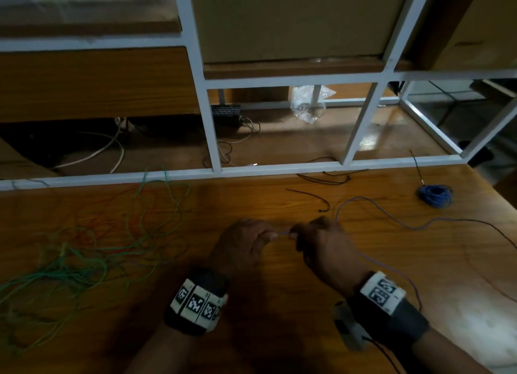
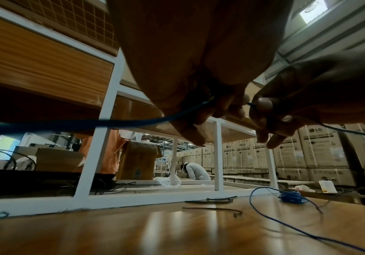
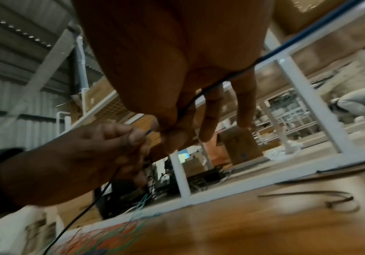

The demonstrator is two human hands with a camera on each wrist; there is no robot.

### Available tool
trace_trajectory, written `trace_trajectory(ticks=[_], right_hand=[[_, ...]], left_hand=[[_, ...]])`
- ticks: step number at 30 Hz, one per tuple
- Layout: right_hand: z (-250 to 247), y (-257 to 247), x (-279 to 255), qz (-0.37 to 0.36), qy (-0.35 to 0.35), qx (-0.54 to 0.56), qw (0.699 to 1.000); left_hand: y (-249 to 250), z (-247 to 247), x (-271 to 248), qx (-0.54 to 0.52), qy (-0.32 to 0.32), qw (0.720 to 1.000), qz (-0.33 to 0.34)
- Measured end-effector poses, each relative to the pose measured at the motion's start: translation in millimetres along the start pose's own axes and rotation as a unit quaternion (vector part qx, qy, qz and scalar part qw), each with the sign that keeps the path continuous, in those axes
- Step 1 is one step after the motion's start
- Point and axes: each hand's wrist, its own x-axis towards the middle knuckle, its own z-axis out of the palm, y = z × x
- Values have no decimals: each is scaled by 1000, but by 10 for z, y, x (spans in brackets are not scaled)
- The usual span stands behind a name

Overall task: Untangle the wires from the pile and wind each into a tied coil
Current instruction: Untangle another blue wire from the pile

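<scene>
A thin blue wire spans the short gap between my two hands above the middle of the wooden table. My left hand pinches it with thumb and fingers; my right hand pinches it a finger's width away. From the right hand the wire loops away over the table toward the right edge. In the left wrist view the blue wire leaves the left fingers toward the left. A tangled pile of green and red wires lies at the left. One wound blue coil sits at the far right.
Black cable ties lie just beyond my hands, and more ties lie by the white metal frame along the table's back edge. Behind the frame are a black box with cables and crumpled clear plastic.
</scene>
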Motion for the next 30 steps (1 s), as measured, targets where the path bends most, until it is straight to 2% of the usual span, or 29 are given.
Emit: trace_trajectory(ticks=[3, 5, 7, 9, 11, 13, 15, 17, 19, 20, 22, 25, 27, 28, 30], right_hand=[[-252, 312, -70, 62, 14, 19, 998], [-406, 577, -115, 141, 34, 2, 989], [-452, 770, -151, 184, 18, -11, 983], [-356, 851, -170, 165, -55, -47, 984], [-182, 767, -196, 146, -128, -133, 972], [-76, 501, -125, 99, -126, -177, 971], [53, 81, -3, -2, -94, -165, 982], [269, -212, 120, -65, -95, -140, 983], [303, -408, 249, -50, -135, -91, 985], [288, -409, 296, -37, -124, -66, 989], [203, -276, 353, -18, -63, -49, 997], [-97, -14, 436, 23, 13, -40, 999], [-259, 165, 471, 47, 60, -21, 997], [-309, 237, 485, 57, 64, -11, 996], [-316, 301, 486, 83, -1, -34, 996]], left_hand=[[-119, -110, -231, -27, -1, 1000, -16], [-326, -172, -460, -11, -1, 998, -60], [-539, -223, -675, 32, -1, 993, -116], [-667, -242, -778, 50, 13, 989, -137], [-649, -217, -772, 38, 32, 992, -116], [-546, -152, -660, 14, 18, 996, -81], [-449, -34, -512, 25, -2, 999, -47], [-352, -5, -410, 28, -10, 998, -53], [-329, -58, -408, 26, -6, 997, -74], [-336, -113, -440, 18, 2, 997, -81], [-513, -208, -591, 7, 13, 994, -112], [-864, -409, -881, -1, -9, 968, -252], [-995, -535, -1046, 4, 18, 960, -279], [-1004, -571, -1091, -4, 23, 959, -282], [-927, -621, -1058, -15, 17, 954, -299]])
